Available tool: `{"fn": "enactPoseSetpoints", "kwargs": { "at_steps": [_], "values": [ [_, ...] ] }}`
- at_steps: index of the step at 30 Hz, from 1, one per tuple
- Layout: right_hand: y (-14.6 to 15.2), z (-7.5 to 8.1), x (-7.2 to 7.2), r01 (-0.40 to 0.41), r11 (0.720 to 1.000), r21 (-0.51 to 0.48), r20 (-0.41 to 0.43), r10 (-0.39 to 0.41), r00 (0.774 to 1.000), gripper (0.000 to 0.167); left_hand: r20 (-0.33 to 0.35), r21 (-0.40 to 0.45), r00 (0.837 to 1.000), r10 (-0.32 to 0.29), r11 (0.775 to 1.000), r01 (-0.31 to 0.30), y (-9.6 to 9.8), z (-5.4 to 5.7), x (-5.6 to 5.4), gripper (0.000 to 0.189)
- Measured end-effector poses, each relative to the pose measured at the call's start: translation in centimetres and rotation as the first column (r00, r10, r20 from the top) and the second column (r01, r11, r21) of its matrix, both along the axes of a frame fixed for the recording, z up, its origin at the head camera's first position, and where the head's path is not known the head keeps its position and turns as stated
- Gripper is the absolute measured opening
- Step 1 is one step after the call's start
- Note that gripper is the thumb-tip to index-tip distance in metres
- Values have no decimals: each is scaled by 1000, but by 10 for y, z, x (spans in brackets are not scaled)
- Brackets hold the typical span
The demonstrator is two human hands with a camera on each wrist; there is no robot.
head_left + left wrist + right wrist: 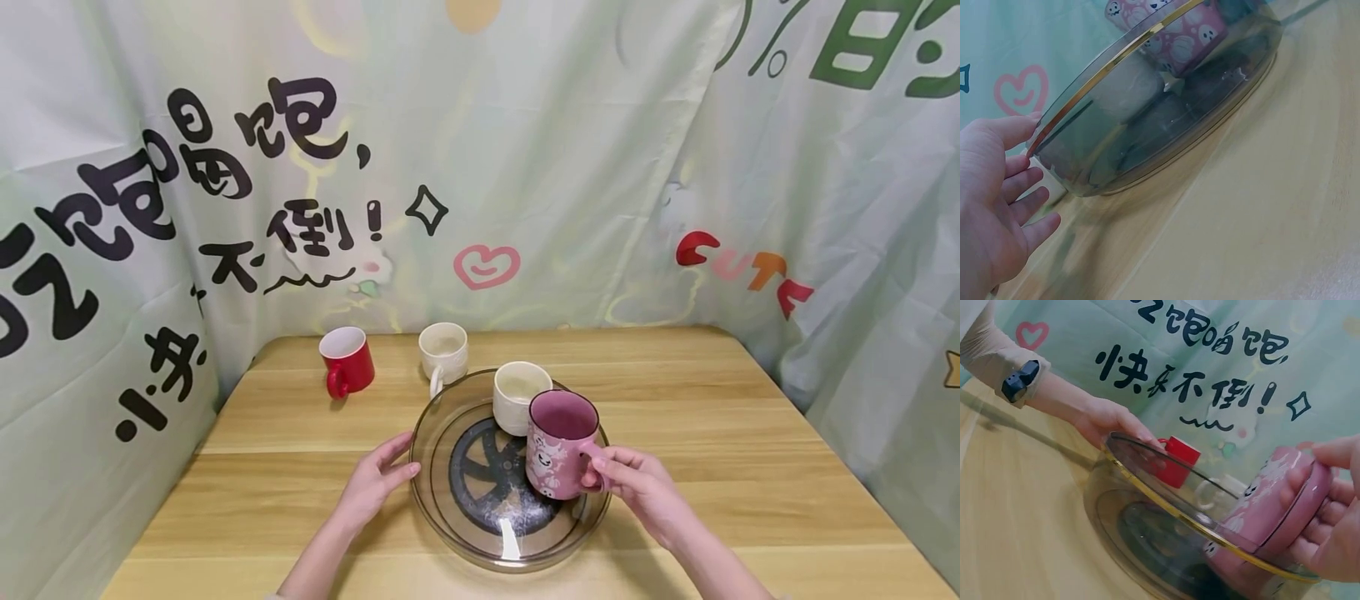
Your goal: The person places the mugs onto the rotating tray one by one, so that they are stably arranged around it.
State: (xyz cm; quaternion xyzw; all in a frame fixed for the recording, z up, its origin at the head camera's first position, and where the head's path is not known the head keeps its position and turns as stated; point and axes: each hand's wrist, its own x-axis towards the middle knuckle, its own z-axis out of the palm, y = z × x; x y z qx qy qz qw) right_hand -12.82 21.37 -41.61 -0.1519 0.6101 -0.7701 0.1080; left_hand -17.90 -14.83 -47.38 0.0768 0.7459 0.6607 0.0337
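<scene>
A pink mug point(551, 457) with ghost and pumpkin pictures stands upright over the right part of a round, see-through smoky tray point(517, 560). My right hand point(637, 487) grips its handle at the tray's right side. With thumb and index finger my left hand point(994, 194) pinches the tray's gold rim point(1094, 78), the other fingers spread outside the wall. In the tray, just behind the pink mug, sits a cream mug point(513, 408). The right wrist view shows the pink mug point(1269, 500) tilted by the camera angle, its lower part behind the tray wall.
A second cream mug point(442, 357) stands on the wooden table point(697, 433) behind the tray, its handle toward the rim. Farther left is a red mug point(354, 367). A printed cloth point(555, 167) hangs along the table's back and sides.
</scene>
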Motion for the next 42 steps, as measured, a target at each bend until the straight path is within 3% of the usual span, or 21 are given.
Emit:
{"fn": "enactPoseSetpoints", "kwargs": {
  "at_steps": [4, 10, 17, 24, 36, 42],
  "values": [
    [2, 4, 0, 13, 993, 117, 24, -16, 1000, 18, -3, -1, 1000, -1, 1000, 1, 0, 0, 0, 53],
    [2, 6, -1, 28, 979, 200, 19, -32, 999, 9, 3, -1, 1000, -7, 1000, 7, 0, 1, -1, 53],
    [-2, 10, 2, 113, 939, 324, -11, -116, 993, 5, 11, 2, 1000, -13, 1000, 13, 0, 3, -2, 53],
    [-4, 14, 1, 174, 930, 323, -1, -184, 983, 19, 6, -7, 1000, -4, 1000, 4, 0, 2, -2, 53],
    [-4, 10, 3, 166, 940, 297, -12, -171, 985, 13, 14, -14, 1000, 3, 1000, -3, -1, 1, -3, 53],
    [-6, 8, 4, 205, 934, 292, -5, -213, 977, 13, 7, -24, 1000, 4, 1000, -3, -1, 2, -3, 52]
  ]
}}
